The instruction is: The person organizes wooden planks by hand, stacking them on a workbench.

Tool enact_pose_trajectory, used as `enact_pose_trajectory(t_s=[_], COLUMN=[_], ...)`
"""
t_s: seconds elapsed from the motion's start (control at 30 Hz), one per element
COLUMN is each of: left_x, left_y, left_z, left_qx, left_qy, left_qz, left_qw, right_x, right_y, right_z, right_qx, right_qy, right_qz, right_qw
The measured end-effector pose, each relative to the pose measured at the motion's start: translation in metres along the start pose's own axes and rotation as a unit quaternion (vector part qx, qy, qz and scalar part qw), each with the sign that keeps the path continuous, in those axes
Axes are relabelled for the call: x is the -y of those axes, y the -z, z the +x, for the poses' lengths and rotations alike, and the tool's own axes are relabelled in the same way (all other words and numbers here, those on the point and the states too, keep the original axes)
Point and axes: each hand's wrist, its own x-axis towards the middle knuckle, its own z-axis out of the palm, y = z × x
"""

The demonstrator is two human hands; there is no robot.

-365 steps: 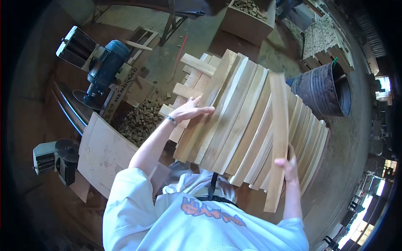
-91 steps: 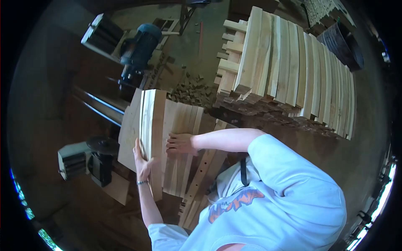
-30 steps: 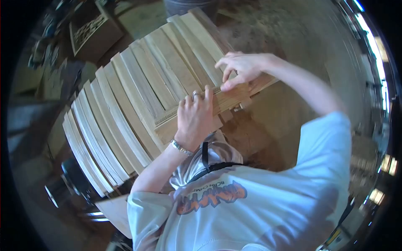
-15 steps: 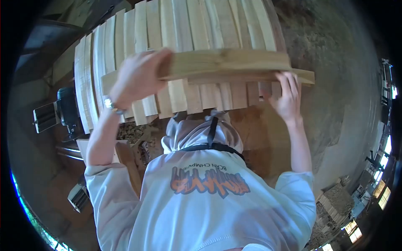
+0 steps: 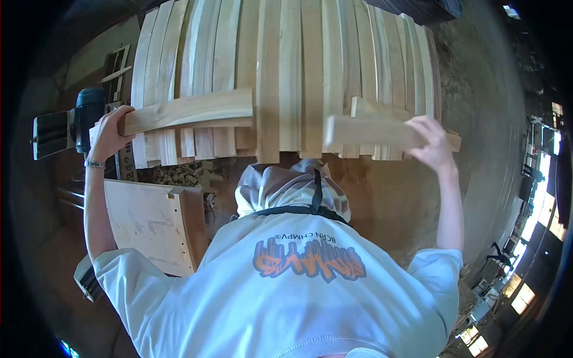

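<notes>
At the left, my left hand [image 5: 112, 134] is closed around the end of a wooden board [image 5: 191, 110], which lies crosswise over the row of planks [image 5: 289, 77]. On the right side, my right hand [image 5: 433, 143] grips the end of a short wooden piece [image 5: 370, 132], slightly blurred by motion. Behind that piece, another short wooden board [image 5: 382, 110] rests on the planks, partly covered. A gap separates the pieces in my two hands.
A dark motor [image 5: 89, 119] stands left of the planks. Nearer to me is a pale wooden panel [image 5: 149, 221] with a thick edge. Small wood scraps [image 5: 185, 174] lie on the floor below the planks. A dark object [image 5: 418, 9] sits at the far edge.
My left hand has moved left and my right hand slightly right and down. A long board spanned between them before; now each holds a separate shorter piece. The view has shifted.
</notes>
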Motion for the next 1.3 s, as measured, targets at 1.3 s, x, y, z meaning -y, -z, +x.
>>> enact_pose_trajectory(t_s=[1.3], left_x=[-0.068], left_y=[-0.039], left_z=[0.095], left_qx=[-0.310], left_qy=[0.047], left_qz=[0.053], left_qw=[0.948], right_x=[0.099], right_y=[-0.096], right_z=[0.097], right_qx=[-0.005], right_qy=[0.070], right_qz=[0.009], right_qw=[0.997])
